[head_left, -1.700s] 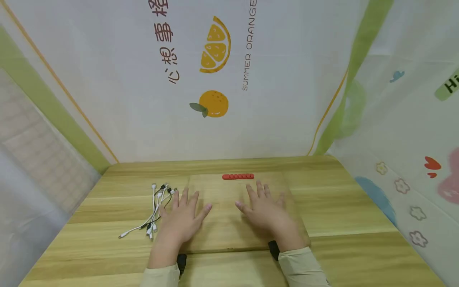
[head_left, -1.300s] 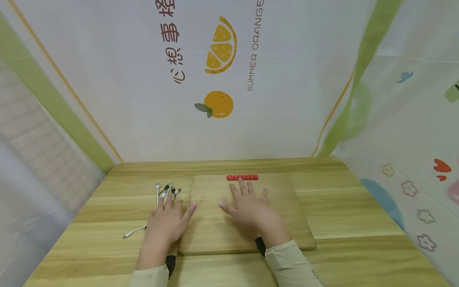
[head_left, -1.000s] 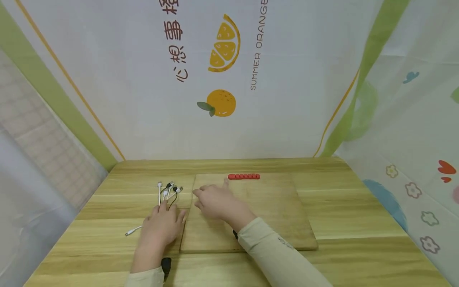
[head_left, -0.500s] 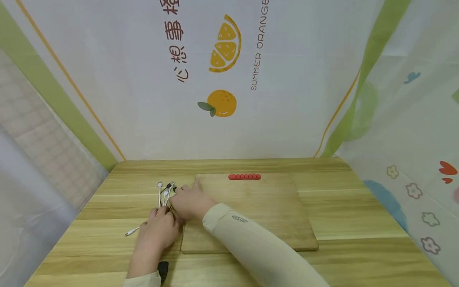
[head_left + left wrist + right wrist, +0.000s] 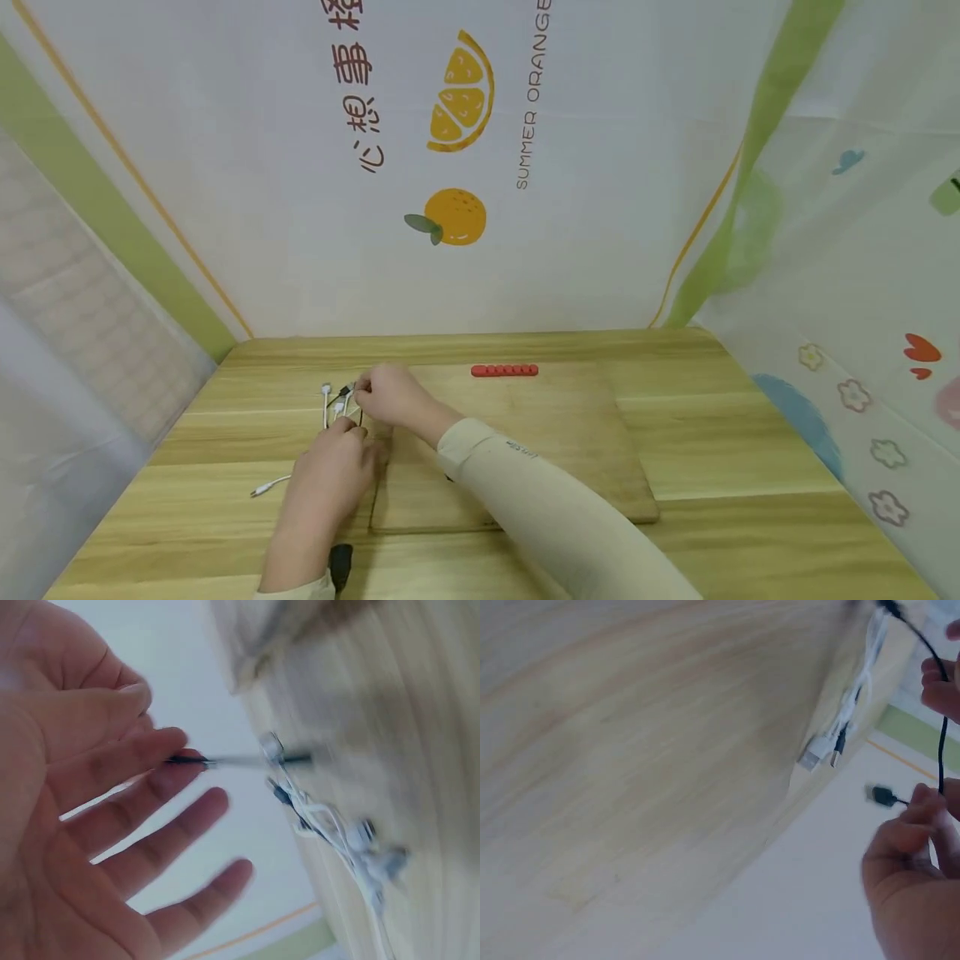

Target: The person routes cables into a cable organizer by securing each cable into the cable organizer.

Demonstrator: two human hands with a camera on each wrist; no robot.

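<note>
My right hand [image 5: 393,396] pinches a short black USB cable [image 5: 942,742] between thumb and fingers, above the left edge of the wooden board. One dark plug [image 5: 883,796] sticks out past those fingertips, blurred. The cable runs on to my left hand [image 5: 333,467], whose fingers are spread and fairly straight in the left wrist view, the cable against its fingertips [image 5: 196,761]. Under and beyond the left hand lies a bunch of white and black cables [image 5: 337,407] with metal plugs, partly hidden by it. One white plug end [image 5: 270,485] pokes out to the left.
The wooden board [image 5: 525,467] lies flat on the wood-grain table [image 5: 750,442]. A red strip with a row of notches [image 5: 505,370] sits at the board's far edge. A printed white cloth [image 5: 592,250] hangs behind the table.
Both hands began spread over the board. The left moved left to the cables; the right crossed the board to join it, and now holds a black cable lifted from the bunch.
</note>
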